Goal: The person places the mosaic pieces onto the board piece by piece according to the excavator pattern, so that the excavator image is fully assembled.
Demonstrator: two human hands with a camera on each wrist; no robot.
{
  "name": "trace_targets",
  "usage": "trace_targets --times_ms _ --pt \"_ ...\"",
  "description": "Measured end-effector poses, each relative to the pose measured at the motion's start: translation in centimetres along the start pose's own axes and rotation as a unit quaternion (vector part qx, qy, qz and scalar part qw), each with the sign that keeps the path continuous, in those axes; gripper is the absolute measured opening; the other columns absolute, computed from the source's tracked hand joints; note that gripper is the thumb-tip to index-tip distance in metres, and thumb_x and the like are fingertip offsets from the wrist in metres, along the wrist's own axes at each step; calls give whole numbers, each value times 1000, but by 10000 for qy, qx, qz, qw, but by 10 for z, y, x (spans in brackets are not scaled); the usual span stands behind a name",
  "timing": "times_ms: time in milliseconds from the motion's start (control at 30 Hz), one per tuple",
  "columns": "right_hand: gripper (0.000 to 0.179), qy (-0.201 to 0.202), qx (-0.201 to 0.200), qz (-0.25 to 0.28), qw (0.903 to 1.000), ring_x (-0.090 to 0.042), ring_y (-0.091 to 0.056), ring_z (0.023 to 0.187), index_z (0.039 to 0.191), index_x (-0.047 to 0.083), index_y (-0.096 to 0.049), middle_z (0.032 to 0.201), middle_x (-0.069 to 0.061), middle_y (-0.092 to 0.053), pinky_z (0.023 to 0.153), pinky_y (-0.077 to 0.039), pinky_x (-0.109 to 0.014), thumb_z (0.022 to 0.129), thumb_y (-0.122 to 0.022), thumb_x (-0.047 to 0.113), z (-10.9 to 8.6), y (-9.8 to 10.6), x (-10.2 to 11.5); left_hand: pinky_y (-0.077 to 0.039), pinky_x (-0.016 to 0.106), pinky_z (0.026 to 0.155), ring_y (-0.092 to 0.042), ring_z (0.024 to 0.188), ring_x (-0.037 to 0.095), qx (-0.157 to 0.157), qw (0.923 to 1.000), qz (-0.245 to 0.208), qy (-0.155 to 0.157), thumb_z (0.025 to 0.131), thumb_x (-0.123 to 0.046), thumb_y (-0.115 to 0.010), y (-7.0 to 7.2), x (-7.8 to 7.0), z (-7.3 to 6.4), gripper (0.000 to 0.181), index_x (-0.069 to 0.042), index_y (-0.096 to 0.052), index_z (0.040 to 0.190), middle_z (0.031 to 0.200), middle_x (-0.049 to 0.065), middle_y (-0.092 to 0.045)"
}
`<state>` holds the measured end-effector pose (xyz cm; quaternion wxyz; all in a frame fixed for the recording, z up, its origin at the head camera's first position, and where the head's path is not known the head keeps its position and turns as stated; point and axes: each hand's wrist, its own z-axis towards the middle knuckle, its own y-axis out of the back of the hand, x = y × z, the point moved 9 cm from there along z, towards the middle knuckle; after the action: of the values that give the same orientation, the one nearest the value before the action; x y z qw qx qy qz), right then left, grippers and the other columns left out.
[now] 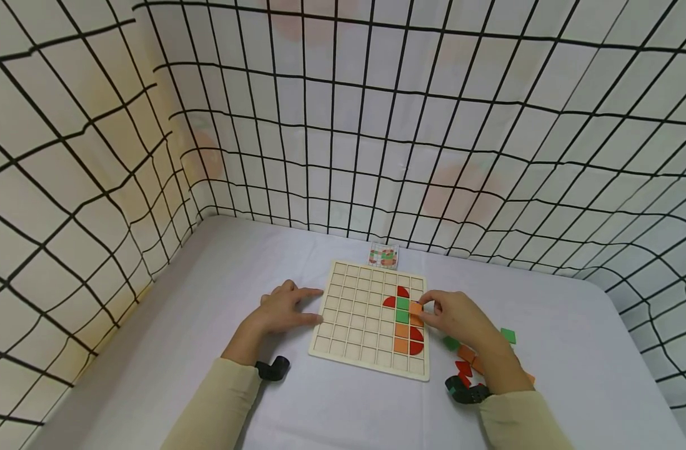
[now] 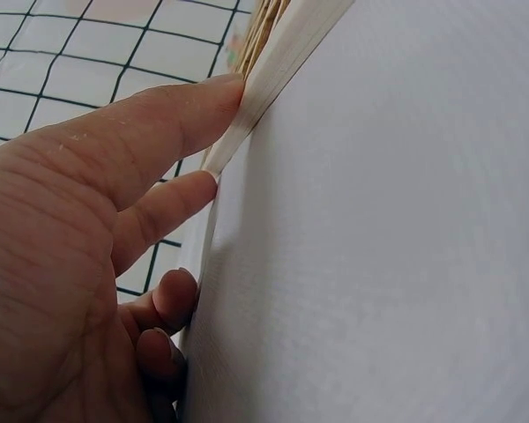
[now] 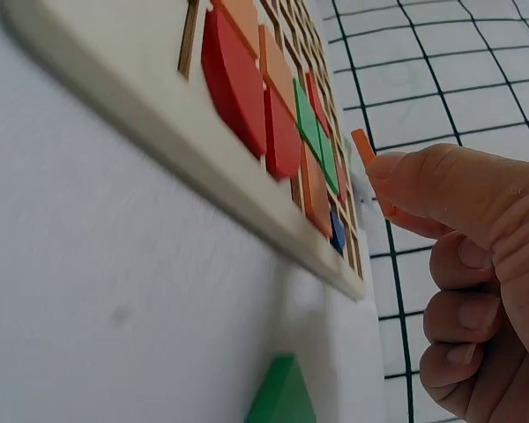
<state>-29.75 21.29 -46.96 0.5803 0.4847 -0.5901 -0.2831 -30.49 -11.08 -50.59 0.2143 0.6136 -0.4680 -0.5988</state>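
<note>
A pale wooden grid board (image 1: 348, 360) lies on the table, with red rounded pieces (image 1: 415, 340), green square tiles (image 1: 402, 309) and orange square tiles (image 1: 402, 337) set in its right part. Thumb and index finger of my left hand (image 1: 283, 307) touch the board's left edge; its other fingers are curled, as the left wrist view shows. Between thumb and index finger my right hand (image 1: 458, 319) pinches an orange tile (image 3: 367, 152), held above the board near its right edge. A blue piece (image 3: 338, 232) sits in the board beside an orange tile.
Loose green, orange and red pieces (image 1: 464, 368) lie right of the board, partly under my right forearm. A small pattern card (image 1: 383, 255) is behind the board. Black wire grid panels (image 1: 332, 119) stand around the back and sides of the white-covered table (image 1: 343, 412).
</note>
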Motion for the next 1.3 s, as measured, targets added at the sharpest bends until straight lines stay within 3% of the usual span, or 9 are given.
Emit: trace_targets --times_ms 267,600,833,1067,1300 --pt "31 343 -44 -67 9994 -14 -43 59 117 14 -72 65 2 -46 54 -33 -28 94 -71 35 15 -3 18 -28 38 75 -44 87 19 7 10000 -30 39 83 -53 -77 0 0 0 66 -30 -60 143 101 4 -50" --pt "24 409 -169 -168 9989 -15 -43 58 111 16 -71 65 2 -47 53 -34 -29 96 -70 35 37 -7 29 -29 38 76 -45 87 19 1 10000 22 16 84 -53 -76 1 0 1 66 -30 -60 144 102 4 -51" --pt "29 380 -204 -308 9986 -15 -44 59 118 13 -69 66 1 -49 57 -35 -29 97 -68 32 49 -14 30 -28 38 75 -45 86 19 30 10000 15 32 84 -53 -77 1 1 1 66 -30 -60 144 101 4 -51" --pt "35 312 -208 -424 9984 -16 -49 67 123 13 -68 71 1 -54 65 -41 -32 97 -68 36 58 -21 28 -28 38 75 -45 87 19 42 10000 -2 41 84 -52 -77 1 -1 1 66 -29 -60 143 102 5 -51" --pt "35 214 -203 -407 9987 -20 -58 84 127 14 -68 91 -2 -71 85 -52 -45 98 -66 35 57 -22 28 -29 38 75 -45 87 19 37 10000 6 13 84 -53 -76 1 0 1 66 -30 -60 143 102 5 -50"
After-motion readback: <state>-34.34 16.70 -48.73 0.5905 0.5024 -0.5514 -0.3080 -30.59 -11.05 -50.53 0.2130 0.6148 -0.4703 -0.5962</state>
